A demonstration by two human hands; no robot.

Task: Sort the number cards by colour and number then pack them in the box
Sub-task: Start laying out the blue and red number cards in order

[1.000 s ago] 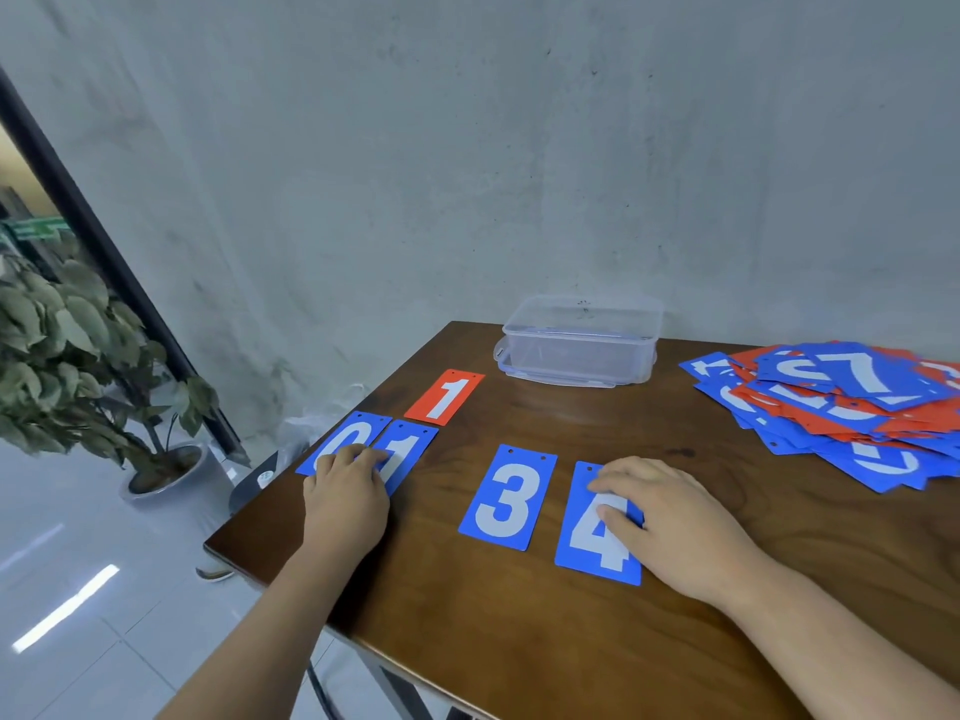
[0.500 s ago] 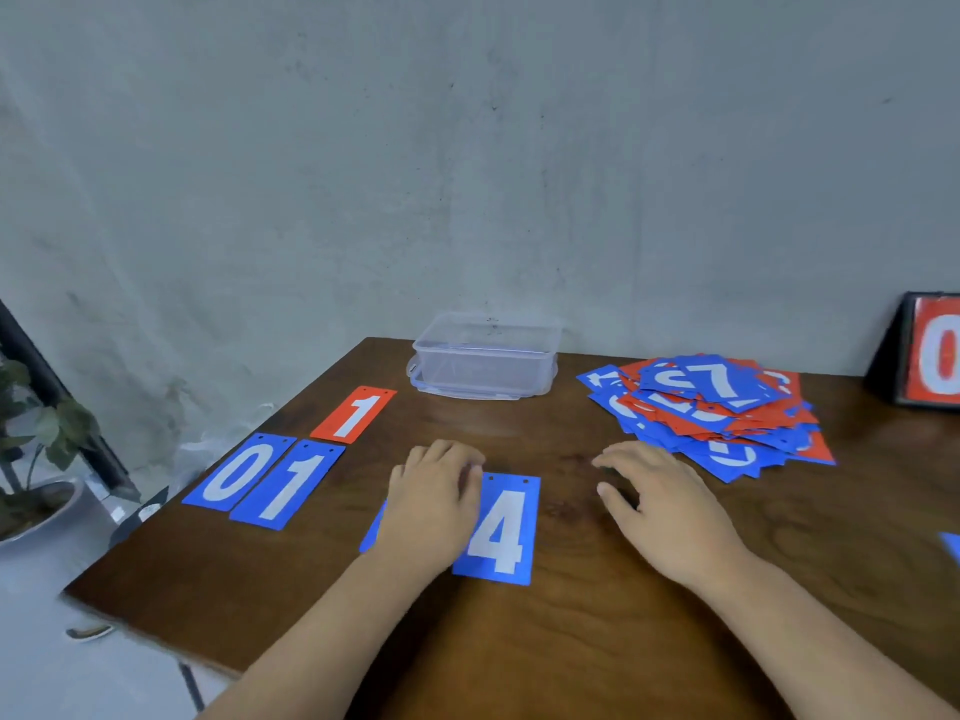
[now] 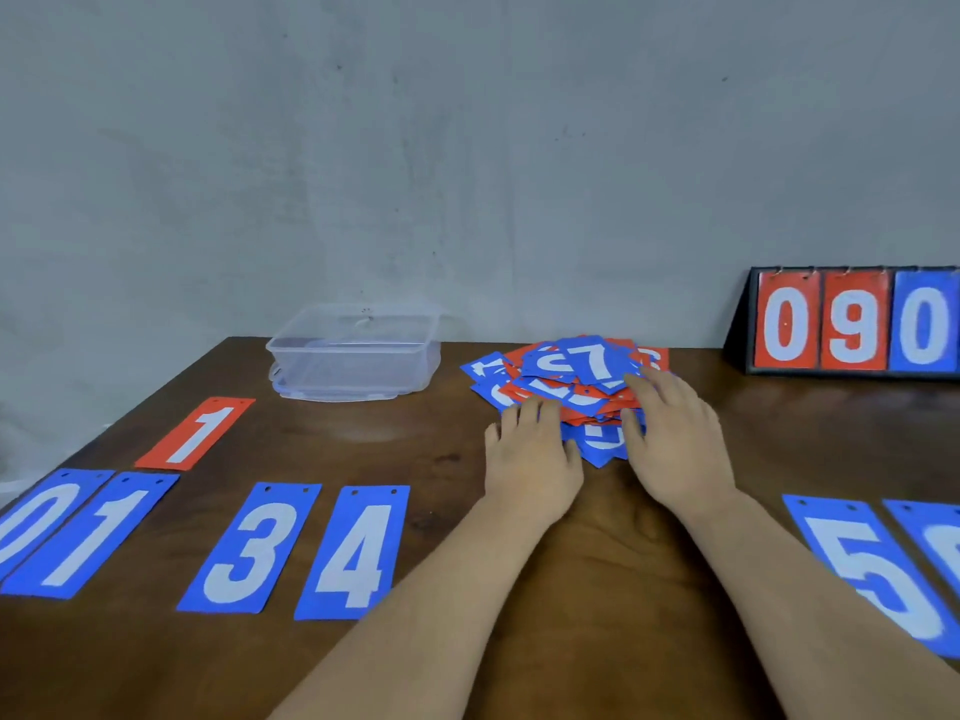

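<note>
A mixed heap of red and blue number cards lies at the middle back of the brown table. My left hand rests with straight fingers on the heap's near left edge. My right hand lies on its near right side, fingers spread over the cards. Laid out flat along the front are blue 0, blue 1, blue 3, blue 4 and, at the right, blue 5. A red 1 lies behind the blue 1. The clear plastic box stands open behind them.
A black flip scoreboard showing red 0, red 9 and blue 0 stands at the back right against the grey wall. Another blue card is cut off by the right edge. The table's left edge runs close to the blue 0.
Both hands left the blue 3 and 4 cards and moved back and right onto the card heap. The view swung right, bringing in the scoreboard and the blue 5.
</note>
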